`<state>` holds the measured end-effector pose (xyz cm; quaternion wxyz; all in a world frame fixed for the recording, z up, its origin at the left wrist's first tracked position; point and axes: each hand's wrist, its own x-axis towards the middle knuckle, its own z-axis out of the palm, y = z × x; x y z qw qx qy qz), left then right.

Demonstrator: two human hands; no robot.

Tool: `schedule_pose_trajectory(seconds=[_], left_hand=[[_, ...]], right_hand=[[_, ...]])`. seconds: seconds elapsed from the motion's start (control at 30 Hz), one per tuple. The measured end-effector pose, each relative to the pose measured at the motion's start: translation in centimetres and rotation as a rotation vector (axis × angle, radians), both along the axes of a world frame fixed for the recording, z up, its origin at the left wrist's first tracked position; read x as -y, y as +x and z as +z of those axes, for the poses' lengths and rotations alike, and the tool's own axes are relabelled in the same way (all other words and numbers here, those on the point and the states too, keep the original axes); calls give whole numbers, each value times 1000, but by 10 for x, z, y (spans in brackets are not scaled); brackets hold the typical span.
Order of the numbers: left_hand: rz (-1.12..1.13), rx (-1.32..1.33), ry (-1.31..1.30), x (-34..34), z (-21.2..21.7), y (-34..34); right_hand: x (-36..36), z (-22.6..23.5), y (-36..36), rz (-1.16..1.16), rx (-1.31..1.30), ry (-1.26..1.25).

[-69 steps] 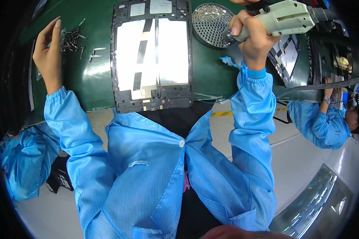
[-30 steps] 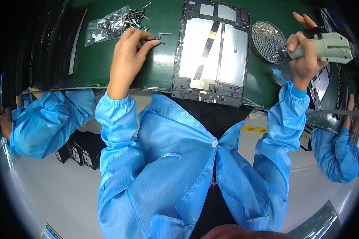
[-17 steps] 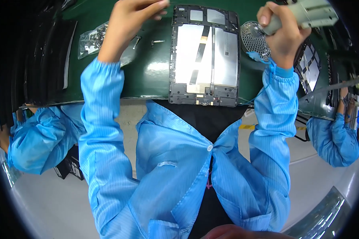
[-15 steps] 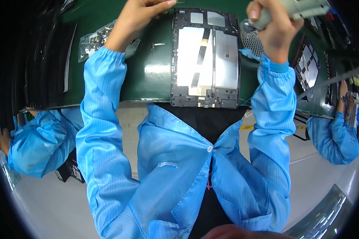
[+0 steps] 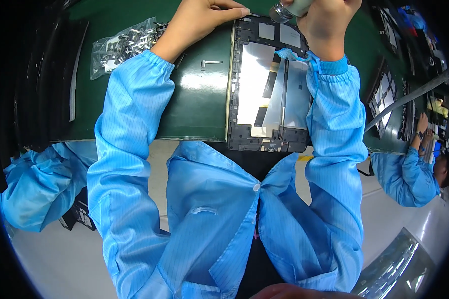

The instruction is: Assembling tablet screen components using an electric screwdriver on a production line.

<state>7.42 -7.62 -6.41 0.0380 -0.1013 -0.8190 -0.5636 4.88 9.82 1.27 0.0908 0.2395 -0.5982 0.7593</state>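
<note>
An opened tablet [image 5: 252,84], black-framed with silver plates inside, lies at the table's front edge. My left hand [image 5: 202,20] is at its far left corner, thumb and finger closed in a pinch. A small metal part [image 5: 254,14] shows at the fingertips against the frame. My right hand [image 5: 327,22] is wrapped round a grey-green electric screwdriver [image 5: 298,7]. The driver's shiny nose hangs over the tablet's far edge; its tip is hard to make out. A blue wrist strap [image 5: 289,56] on my right wrist dangles over the tablet.
Left of the tablet lie a small metal piece [image 5: 210,63] and a clear bag of small metal parts [image 5: 127,47]. Dark panels [image 5: 50,74] are stacked at far left. Another tablet [image 5: 382,94] lies on the right, past a grey bar [image 5: 414,99]. Co-workers in blue sit at both sides.
My left hand has come down onto the tablet's far left corner. My right hand has swung the driver leftward over the far edge. The tablet appears lower and further right in view.
</note>
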Motion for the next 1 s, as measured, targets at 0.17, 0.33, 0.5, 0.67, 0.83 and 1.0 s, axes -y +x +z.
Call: schedule_pose_trajectory(seconds=[0.17, 0.33, 0.5, 0.67, 0.83, 1.0], left_hand=[[20, -20, 19, 1, -1, 2], [20, 7, -39, -1, -2, 3], [-72, -39, -260, 11, -19, -6], [-255, -28, -99, 27, -32, -15], [-357, 71, -36, 33, -33, -13], [-301, 296, 248, 19, -4, 3]], right_hand=[[-3, -1, 3, 21, -14, 2], [-7, -1, 5, 40, -6, -34], [-6, -1, 6, 41, -17, -42], [0, -2, 6, 70, 0, -43], [12, -12, 6, 127, 14, 0], [21, -24, 7, 121, 38, 26]])
